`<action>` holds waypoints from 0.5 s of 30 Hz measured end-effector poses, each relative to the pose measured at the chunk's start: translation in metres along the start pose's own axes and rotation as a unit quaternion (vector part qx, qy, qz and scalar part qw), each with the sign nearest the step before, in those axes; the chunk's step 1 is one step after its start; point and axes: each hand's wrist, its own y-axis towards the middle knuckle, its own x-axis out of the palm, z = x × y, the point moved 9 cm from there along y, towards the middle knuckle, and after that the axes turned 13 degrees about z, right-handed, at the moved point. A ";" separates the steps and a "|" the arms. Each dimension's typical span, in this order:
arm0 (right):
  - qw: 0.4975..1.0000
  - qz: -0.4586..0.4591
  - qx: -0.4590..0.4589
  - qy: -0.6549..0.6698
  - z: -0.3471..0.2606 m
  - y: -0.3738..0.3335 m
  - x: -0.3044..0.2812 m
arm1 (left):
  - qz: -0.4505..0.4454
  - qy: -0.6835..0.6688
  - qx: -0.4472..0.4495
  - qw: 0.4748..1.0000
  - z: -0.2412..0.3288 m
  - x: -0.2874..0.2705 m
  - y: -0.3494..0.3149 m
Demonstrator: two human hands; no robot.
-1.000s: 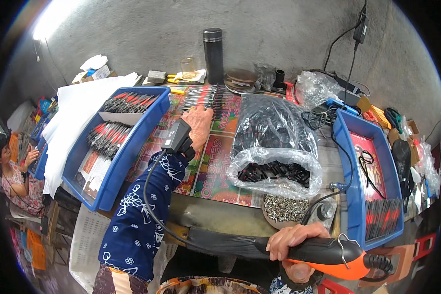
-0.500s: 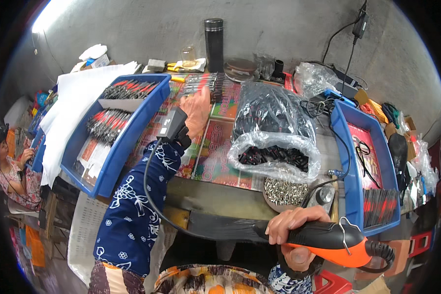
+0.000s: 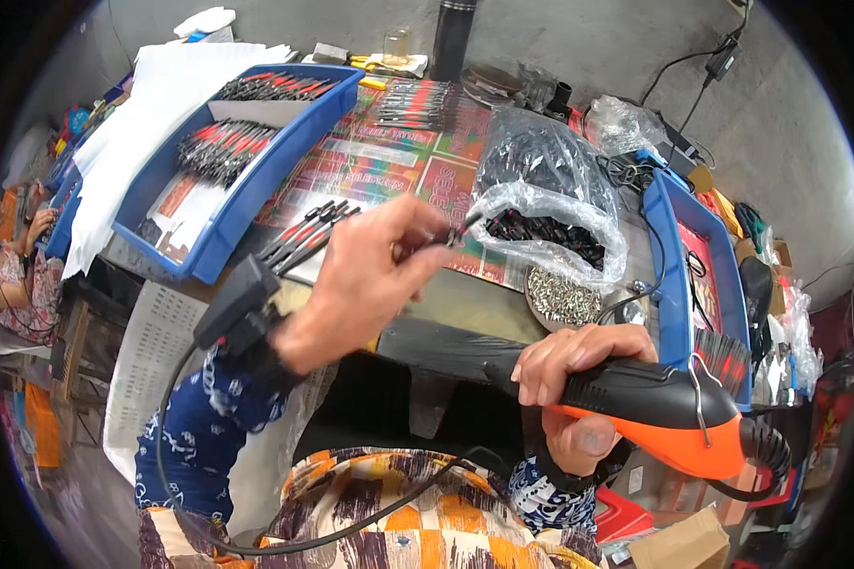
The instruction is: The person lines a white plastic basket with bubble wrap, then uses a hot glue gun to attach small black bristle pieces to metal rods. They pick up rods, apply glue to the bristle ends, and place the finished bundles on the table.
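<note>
My left hand point(image 3: 375, 270) is raised over the front of the table, thumb and forefinger pinched on a small dark piece point(image 3: 470, 224), blurred and mostly hidden by the fingers. Behind that hand, several slim black-and-red pen-like pieces point(image 3: 299, 232) lie on something white. My right hand point(image 3: 584, 384) is wrapped round a black-and-orange corded power tool point(image 3: 678, 422) with a wire hook on its side. Its front end points left, beside a black-covered bar point(image 3: 432, 351). An open clear bag point(image 3: 550, 204) of small black parts stands beyond my hands, a bowl of small metal parts point(image 3: 565, 296) near it.
A blue tray point(image 3: 280, 147) with bundles of black-and-red pieces stands at left, another blue tray point(image 3: 669, 303) at right. More slim pieces point(image 3: 413, 104) lie in a row at the back, near a dark cylinder point(image 3: 453, 38). Another person point(image 3: 24, 275) sits at far left.
My left hand has come back from the row of slim pieces toward me and now pinches a small dark piece. The view has tilted down. My right hand still grips the power tool.
</note>
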 end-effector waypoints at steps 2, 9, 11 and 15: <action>0.996 -0.082 0.003 0.042 -0.001 -0.003 0.011 | -0.007 -0.033 -0.091 0.995 -0.013 -0.007 -0.030; 0.994 -0.102 0.002 0.034 0.003 -0.008 0.027 | -0.012 -0.261 -0.337 0.904 -0.060 -0.007 -0.118; 0.993 -0.114 -0.005 0.032 0.004 -0.007 0.034 | 0.003 -0.295 -0.376 0.878 -0.071 -0.002 -0.133; 0.992 -0.118 -0.005 0.038 0.008 -0.008 0.042 | 0.012 -0.346 -0.405 0.846 -0.087 0.009 -0.142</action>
